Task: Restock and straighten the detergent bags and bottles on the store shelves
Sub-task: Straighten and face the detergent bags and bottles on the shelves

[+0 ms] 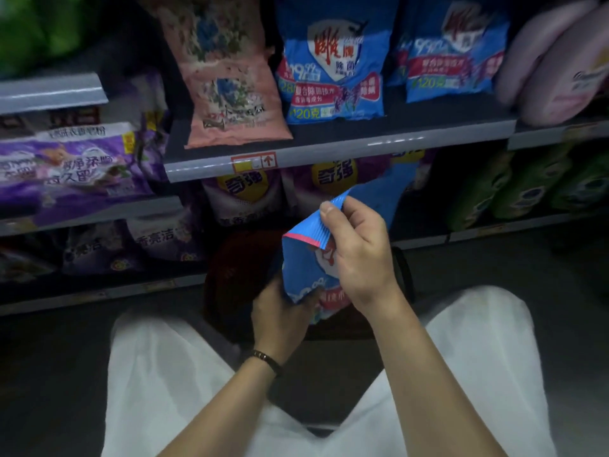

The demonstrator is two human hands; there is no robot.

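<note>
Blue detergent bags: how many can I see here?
3. Left shelf bag and right shelf bag stand together on the upper shelf; the held bag is in left hand and right hand. Others may hide behind.

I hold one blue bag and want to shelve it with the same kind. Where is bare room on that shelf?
Bare shelf runs as a strip before the left blue bag and right blue bag, deepest before the right one. A dark gap lies left of the pink bag. Crowded: the blue bags stand close, pink packs close the right end.
</note>
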